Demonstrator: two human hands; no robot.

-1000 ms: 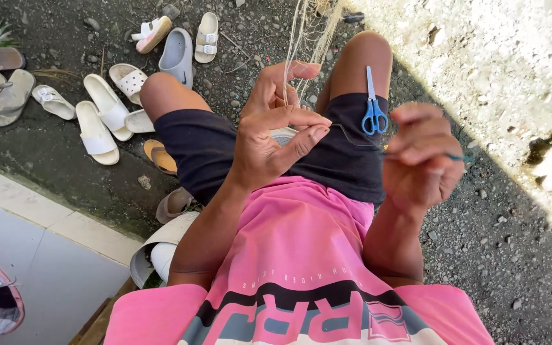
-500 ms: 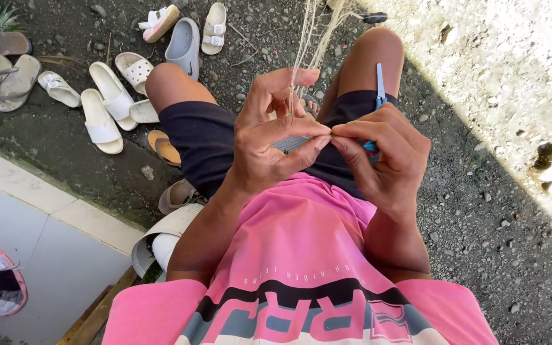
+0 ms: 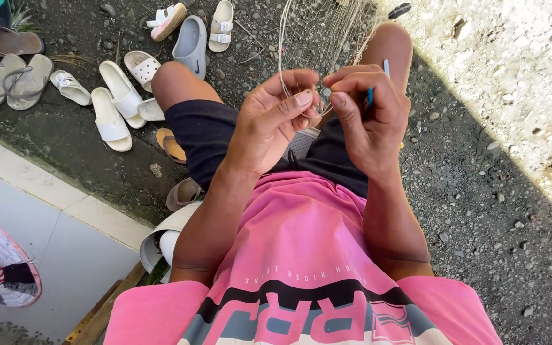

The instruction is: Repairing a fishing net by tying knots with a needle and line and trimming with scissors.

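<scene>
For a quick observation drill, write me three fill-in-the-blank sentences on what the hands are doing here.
1. Both hands, left hand and right hand, pinch pale ____ strands of a net.
2. The right hand also holds a ____-handled tool.
3. The sandals lie on the person's ____ side.

Missing words: thin; blue; left

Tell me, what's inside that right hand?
A blue tool sticks out between the right hand's fingers beside pale netting; its lower part is covered by the fingers.
</scene>
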